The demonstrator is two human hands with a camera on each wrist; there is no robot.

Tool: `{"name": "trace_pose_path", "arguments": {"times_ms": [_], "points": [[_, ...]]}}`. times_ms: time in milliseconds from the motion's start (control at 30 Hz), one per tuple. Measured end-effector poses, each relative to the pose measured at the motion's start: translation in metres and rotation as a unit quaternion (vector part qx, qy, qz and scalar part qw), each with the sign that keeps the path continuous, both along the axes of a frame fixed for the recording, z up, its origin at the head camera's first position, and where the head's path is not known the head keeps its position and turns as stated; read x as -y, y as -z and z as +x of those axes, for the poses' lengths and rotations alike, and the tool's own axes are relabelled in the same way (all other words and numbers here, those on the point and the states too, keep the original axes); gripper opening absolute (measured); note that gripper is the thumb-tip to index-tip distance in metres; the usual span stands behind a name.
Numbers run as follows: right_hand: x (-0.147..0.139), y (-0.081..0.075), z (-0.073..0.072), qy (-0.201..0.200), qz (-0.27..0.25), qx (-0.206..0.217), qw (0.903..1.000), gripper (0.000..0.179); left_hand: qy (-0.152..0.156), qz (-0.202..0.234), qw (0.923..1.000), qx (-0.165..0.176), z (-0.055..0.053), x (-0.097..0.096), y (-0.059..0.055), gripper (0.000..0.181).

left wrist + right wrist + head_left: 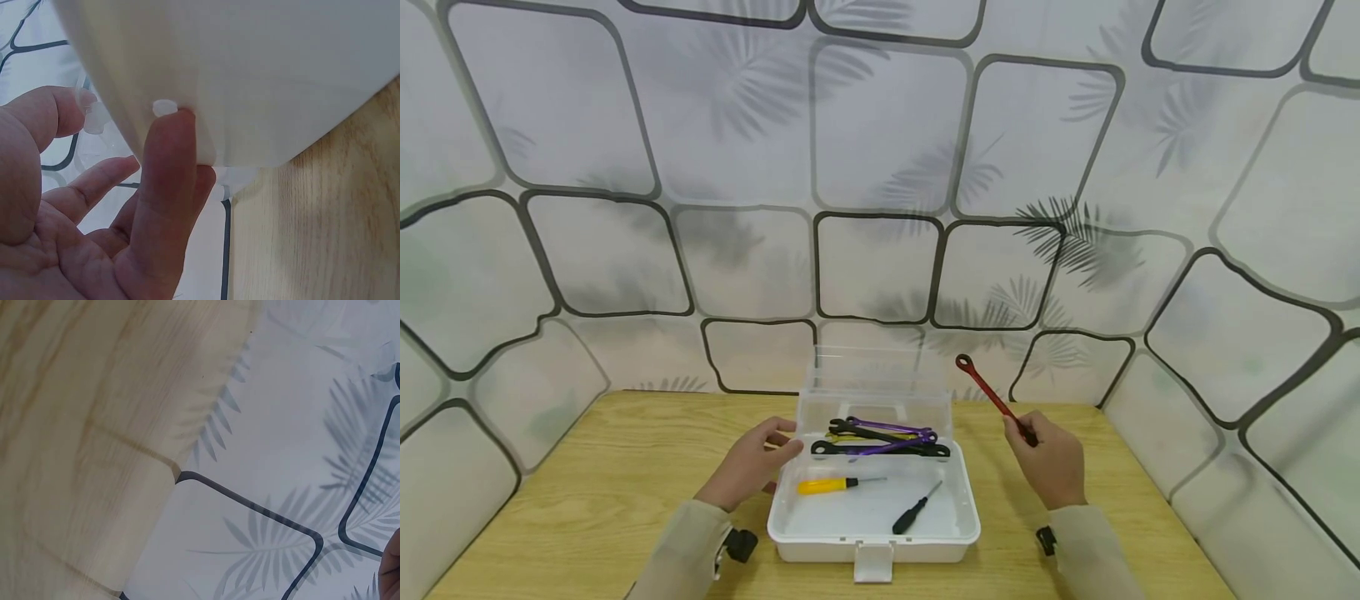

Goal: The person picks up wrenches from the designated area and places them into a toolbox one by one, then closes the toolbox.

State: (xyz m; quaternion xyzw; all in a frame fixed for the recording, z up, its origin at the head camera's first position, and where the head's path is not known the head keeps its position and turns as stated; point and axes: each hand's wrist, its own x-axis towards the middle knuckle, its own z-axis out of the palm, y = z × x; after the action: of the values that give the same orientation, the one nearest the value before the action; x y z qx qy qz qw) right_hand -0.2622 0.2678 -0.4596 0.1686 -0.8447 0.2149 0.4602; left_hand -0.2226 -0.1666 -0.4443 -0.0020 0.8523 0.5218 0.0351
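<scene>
My right hand (1048, 462) grips a red ring-ended wrench (988, 390) by its lower end, held up to the right of a white toolbox (820, 552). The wrench slants up and leftward, its ring end uppermost. At the toolbox's left rear corner is my left hand (748, 467). In the left wrist view its fingers spread loosely, one fingertip (172, 122) against the box's white wall (269, 75). Only a sliver of the right hand (390, 569) shows in the right wrist view.
The clear lid (872, 375) is raised. Several purple, black and yellow wrenches (895, 446) lie piled by the hinge side. A yellow screwdriver (823, 486) and a black screwdriver (908, 518) lie in the box. The wooden table (587, 492) meets a patterned curtain (745, 250).
</scene>
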Motion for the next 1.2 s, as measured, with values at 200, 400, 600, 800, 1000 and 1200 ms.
{"name": "trace_pose_path", "arguments": {"times_ms": [200, 400, 600, 800, 1000, 1200], "points": [[0.002, -0.001, 0.002, -0.012, 0.008, -0.016, 0.9998, 0.018, -0.002, -0.006, 1.0000, 0.000, 0.000, -0.001, -0.001, 0.044], [0.004, -0.002, 0.004, -0.026, 0.017, -0.035, 0.9989, 0.016, -0.002, -0.001, 1.0000, -0.001, 0.001, -0.001, 0.000, 0.042], [0.005, 0.001, 0.003, -0.028, 0.030, -0.030, 0.9987, 0.017, -0.002, 0.003, 1.0000, 0.001, 0.002, -0.001, -0.001, 0.041], [0.009, 0.001, 0.004, -0.048, 0.030, -0.035, 0.9978, 0.017, -0.002, 0.000, 1.0000, -0.002, 0.002, -0.001, -0.002, 0.041], [0.013, -0.002, 0.005, -0.076, 0.017, -0.039, 0.9962, 0.016, -0.002, 0.004, 1.0000, -0.001, 0.001, -0.001, -0.001, 0.041], [0.017, -0.002, 0.005, -0.095, 0.020, -0.028, 0.9949, 0.018, -0.003, 0.002, 1.0000, 0.001, 0.000, -0.001, -0.001, 0.042]]}}
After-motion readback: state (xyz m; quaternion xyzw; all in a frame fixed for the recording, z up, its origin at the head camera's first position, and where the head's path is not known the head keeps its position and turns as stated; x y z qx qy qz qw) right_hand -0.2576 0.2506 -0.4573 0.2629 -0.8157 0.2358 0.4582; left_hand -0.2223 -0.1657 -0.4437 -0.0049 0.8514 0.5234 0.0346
